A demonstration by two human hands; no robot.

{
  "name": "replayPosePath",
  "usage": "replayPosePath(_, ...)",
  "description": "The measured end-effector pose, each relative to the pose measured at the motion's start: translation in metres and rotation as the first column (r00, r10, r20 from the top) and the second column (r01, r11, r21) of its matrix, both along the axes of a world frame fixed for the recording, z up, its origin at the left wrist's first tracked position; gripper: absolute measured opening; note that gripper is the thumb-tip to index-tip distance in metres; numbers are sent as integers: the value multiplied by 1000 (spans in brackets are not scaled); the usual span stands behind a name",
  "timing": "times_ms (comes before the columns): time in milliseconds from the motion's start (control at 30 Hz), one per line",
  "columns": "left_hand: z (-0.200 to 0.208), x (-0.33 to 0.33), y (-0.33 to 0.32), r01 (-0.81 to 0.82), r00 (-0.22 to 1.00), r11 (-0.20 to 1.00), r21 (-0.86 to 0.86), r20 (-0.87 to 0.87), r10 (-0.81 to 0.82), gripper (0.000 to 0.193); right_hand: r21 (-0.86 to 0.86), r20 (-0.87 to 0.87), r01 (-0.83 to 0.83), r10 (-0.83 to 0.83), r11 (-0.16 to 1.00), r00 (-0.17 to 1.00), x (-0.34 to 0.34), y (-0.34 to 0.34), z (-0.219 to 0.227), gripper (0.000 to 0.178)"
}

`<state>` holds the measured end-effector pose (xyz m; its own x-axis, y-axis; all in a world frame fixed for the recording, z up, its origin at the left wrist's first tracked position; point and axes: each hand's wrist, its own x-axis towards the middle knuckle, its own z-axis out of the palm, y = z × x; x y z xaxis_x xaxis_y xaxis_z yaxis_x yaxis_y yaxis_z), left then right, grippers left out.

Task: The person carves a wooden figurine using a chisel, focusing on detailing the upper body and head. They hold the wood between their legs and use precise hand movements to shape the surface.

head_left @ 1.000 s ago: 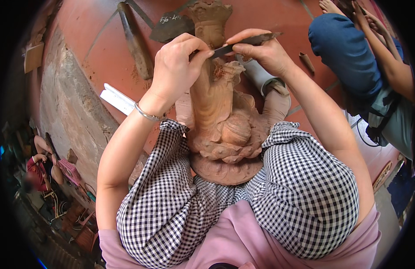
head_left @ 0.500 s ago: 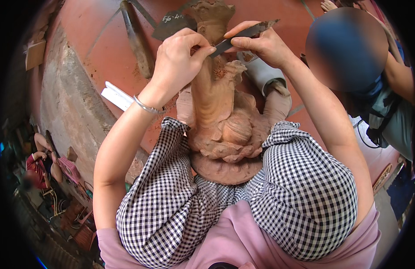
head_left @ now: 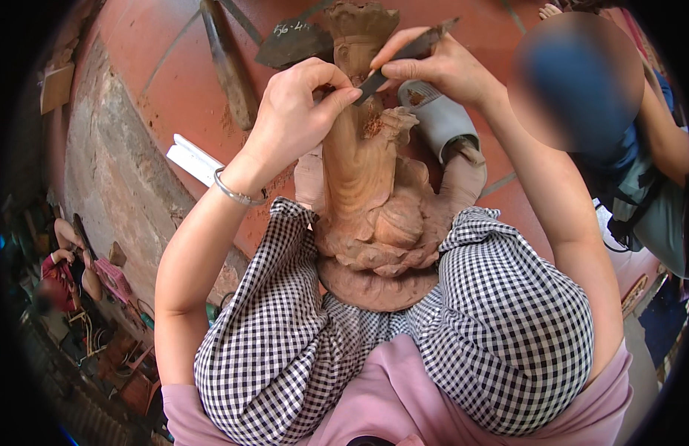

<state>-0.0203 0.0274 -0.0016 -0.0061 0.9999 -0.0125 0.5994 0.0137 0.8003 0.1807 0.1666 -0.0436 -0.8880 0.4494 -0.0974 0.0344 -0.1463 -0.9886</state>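
Head view: right grip (head_left: 450, 68) pinching dark blade (head_left: 369, 87), left grip (head_left: 300, 95) pinching its tip; carved figure (head_left: 363, 171) beneath both.

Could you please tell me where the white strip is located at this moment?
In the head view, the white strip lies left of centre on the floor, just left of the silver bracelet and below the long brown tool.
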Motion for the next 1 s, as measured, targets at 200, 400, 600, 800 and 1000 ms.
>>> replayPosePath(200, -13, -12, 13, -63, 995, 997, 50, -76, 67, 19, 92, 76, 3, -10, 996, 997, -14, 16, -3, 26)
replayPosePath(400, -14, -7, -2, -18, 998, 1000, 18, -67, 19, 18, -30, 112, -28, 31, 999, 993, -13, 11, -2, 24)
replayPosePath(600, -13, -16, 14, -86, 996, 991, -102, -39, 82, 18, 82, 63, 0, -5, 997, 998, -22, 18, -9, 23)
replayPosePath(800, -23, -15, 9, -74, 995, 988, -132, 61, 83, 21, -65, 127, -53, 61, 996, 990, -26, 26, -3, 20)
replayPosePath(1000, -26, -15, 1, -87, 948, 977, -193, 286, 141, 24, -31, 134, -39, 43, 999, 990, -27, 17, 3, 26)
